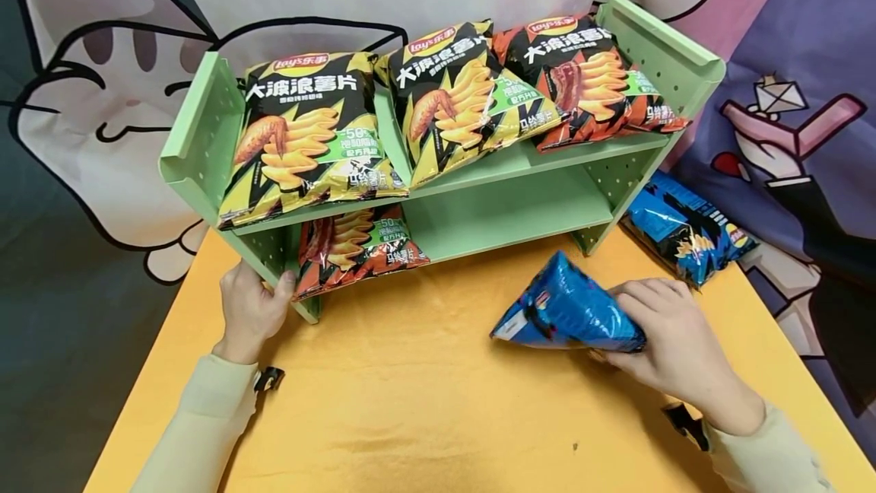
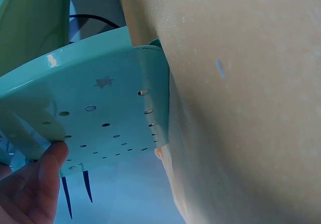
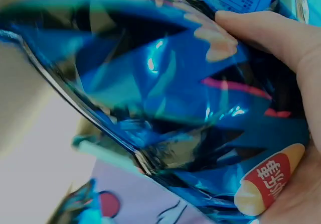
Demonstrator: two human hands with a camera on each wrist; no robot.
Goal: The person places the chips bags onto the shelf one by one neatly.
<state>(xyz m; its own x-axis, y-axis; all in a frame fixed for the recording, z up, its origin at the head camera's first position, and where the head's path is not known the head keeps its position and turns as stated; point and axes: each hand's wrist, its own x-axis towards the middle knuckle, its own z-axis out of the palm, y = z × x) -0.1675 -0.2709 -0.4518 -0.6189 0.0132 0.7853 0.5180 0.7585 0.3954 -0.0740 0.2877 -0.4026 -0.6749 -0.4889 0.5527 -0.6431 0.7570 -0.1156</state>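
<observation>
My right hand (image 1: 667, 333) grips a blue bag of chips (image 1: 571, 310) by one end, above the table in front of the shelf. Close up in the right wrist view, the thumb lies across the shiny blue bag (image 3: 165, 103). My left hand (image 1: 253, 306) holds the lower left side of a green two-tier shelf (image 1: 506, 211). In the left wrist view, fingers (image 2: 50, 169) touch the perforated side panel (image 2: 105, 108); the thumb is hidden there. Several Lay's chip bags (image 1: 294, 143) stand on the upper tier, and a red-and-black chip bag (image 1: 359, 246) lies at the lower tier's left.
Another blue chip bag (image 1: 687, 227) lies at the table's right edge, beside the shelf. Yellow cloth covers the table (image 1: 411, 402). Behind stands a cartoon-printed backdrop (image 1: 103, 135).
</observation>
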